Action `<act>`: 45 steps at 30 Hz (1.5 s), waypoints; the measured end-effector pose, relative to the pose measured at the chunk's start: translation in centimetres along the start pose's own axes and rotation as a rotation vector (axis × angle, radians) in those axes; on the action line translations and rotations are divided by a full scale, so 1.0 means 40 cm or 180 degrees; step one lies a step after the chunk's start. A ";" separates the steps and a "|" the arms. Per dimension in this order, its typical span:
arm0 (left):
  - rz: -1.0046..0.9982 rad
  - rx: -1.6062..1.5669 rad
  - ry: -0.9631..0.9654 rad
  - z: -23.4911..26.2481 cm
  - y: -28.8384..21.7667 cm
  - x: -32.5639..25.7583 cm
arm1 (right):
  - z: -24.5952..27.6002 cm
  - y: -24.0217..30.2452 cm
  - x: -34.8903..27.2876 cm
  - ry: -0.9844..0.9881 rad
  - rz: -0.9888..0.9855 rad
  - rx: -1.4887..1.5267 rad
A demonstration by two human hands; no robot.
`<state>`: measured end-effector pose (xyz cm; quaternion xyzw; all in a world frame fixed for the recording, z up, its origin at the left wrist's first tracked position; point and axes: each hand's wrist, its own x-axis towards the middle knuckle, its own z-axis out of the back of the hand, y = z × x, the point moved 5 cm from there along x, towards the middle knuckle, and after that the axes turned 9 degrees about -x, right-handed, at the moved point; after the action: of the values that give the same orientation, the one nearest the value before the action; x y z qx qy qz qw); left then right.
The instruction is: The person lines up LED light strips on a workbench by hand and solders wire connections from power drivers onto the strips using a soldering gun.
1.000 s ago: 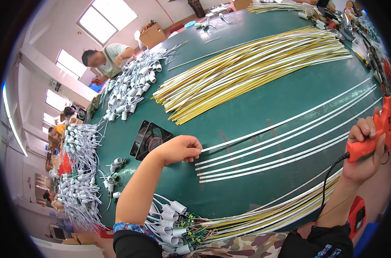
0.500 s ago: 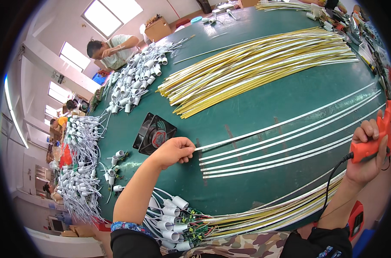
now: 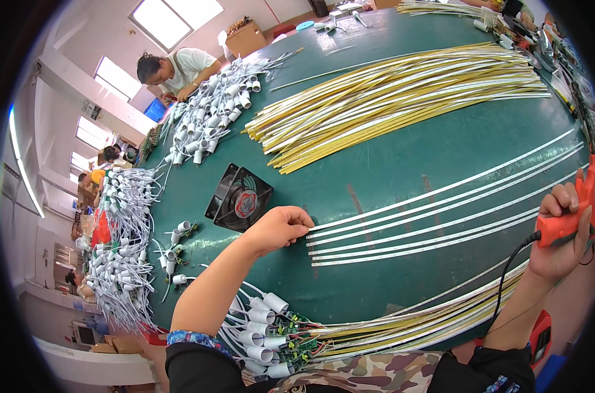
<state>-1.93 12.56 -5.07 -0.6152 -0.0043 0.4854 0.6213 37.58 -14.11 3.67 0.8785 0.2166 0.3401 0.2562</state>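
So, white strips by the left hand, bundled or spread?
Spread: the narrow white strips lie side by side, green tabletop showing between them. Left hand is at the farthest one's left end.

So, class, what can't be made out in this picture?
All in the head view:
Left end of the top strip: covered by the left hand.
Tip of the orange tool in the right hand: lost near the dark right rim.
What the co-worker is handling: too small.
Lower side of the near bundle: hidden by the camouflage cloth.
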 end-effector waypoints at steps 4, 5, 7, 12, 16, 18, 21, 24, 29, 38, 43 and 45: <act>-0.0099 0.0555 -0.0009 -0.011 -0.017 0.010 | 0.003 -0.001 0.000 -0.0047 -0.0015 0.0016; -0.0156 0.0812 0.0004 -0.012 -0.023 0.014 | 0.003 0.001 0.000 -0.0059 -0.0004 0.0002; -0.0091 0.0911 -0.0094 -0.012 -0.036 0.016 | 0.003 -0.001 0.002 -0.0043 -0.0023 0.0031; 0.0009 0.1683 -0.0186 0.003 -0.067 0.042 | 0.004 -0.004 0.003 -0.0070 -0.0071 0.0059; -0.0170 0.1935 -0.0063 0.017 -0.091 0.065 | 0.003 -0.006 0.001 -0.0057 -0.0058 -0.0024; -0.0624 0.1834 -0.0526 0.047 -0.118 0.088 | 0.003 -0.009 0.000 -0.0075 -0.0051 -0.0045; -0.1390 0.2434 -0.1451 0.069 -0.182 0.131 | -0.001 -0.001 0.001 -0.0009 -0.0061 -0.0043; -0.1866 0.3285 -0.2313 0.106 -0.225 0.169 | 0.001 -0.006 0.001 -0.0055 -0.0027 -0.0041; -0.1068 0.4084 -0.2075 0.126 -0.210 0.236 | -0.005 -0.013 0.000 -0.0160 -0.0029 -0.0042; -0.1595 0.3280 -0.1949 0.111 -0.270 0.147 | -0.008 -0.012 0.000 -0.0221 0.0010 -0.0070; -0.1160 0.0395 0.0121 0.029 -0.200 0.075 | -0.004 -0.002 -0.002 -0.0232 0.0026 -0.0081; -0.0741 -0.0018 0.0386 0.005 -0.153 0.052 | 0.000 -0.006 -0.001 -0.0211 0.0004 -0.0065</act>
<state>2.70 15.38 -1.57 -0.6405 -0.0394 0.3719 0.6708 37.52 -13.94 3.50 0.8868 0.2039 0.3132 0.2720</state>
